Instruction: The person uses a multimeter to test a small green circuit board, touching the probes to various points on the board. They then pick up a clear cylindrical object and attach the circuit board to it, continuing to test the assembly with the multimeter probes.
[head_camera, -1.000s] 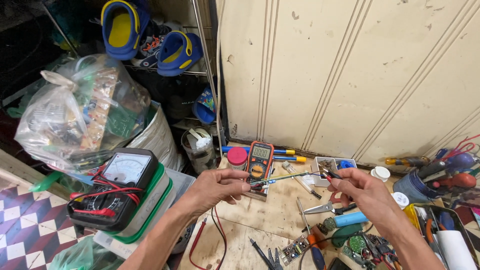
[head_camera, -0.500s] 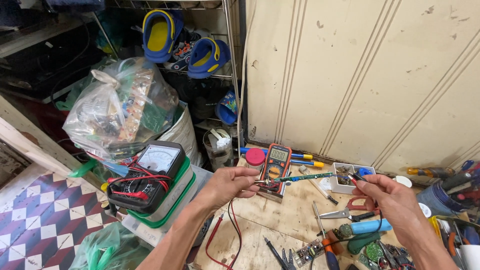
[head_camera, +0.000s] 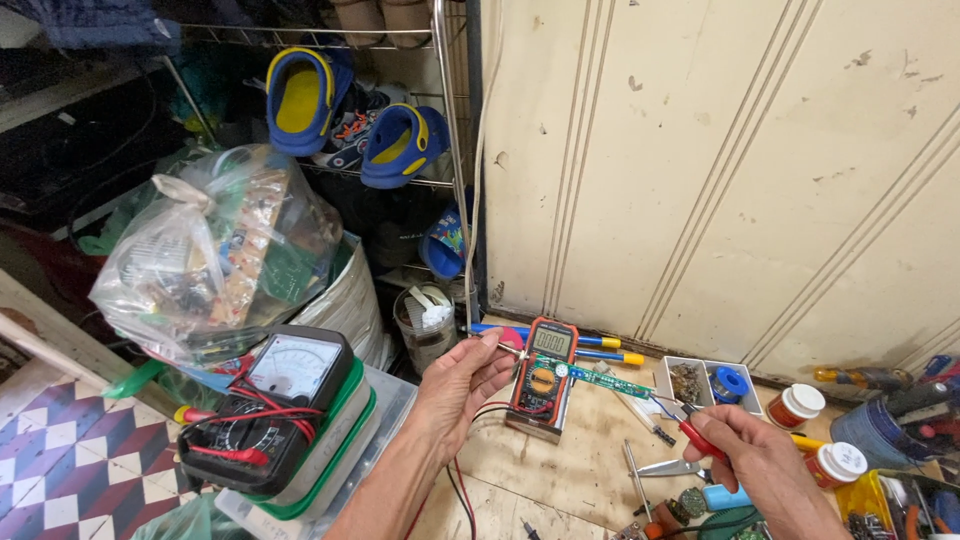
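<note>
My left hand (head_camera: 465, 385) pinches one end of a long narrow green circuit board (head_camera: 598, 378) and holds it level over the wooden bench. My right hand (head_camera: 765, 465) grips a red-handled tool (head_camera: 697, 436) whose tip touches the board's right end. Just behind the board stands an orange and black digital multimeter (head_camera: 545, 375), with its red and black leads (head_camera: 462, 480) trailing down past my left wrist.
An analogue meter (head_camera: 275, 400) with red leads rests on a green and white box at left. A clear bag of circuit boards (head_camera: 215, 250) sits behind it. Small jars (head_camera: 795, 405), a parts tray (head_camera: 708, 383), scissors (head_camera: 665, 468) and pens (head_camera: 600, 348) crowd the bench by the cream panel wall.
The view has shifted left and up. Both hands stay on the green board, now held a little lower in front of the digital multimeter.
</note>
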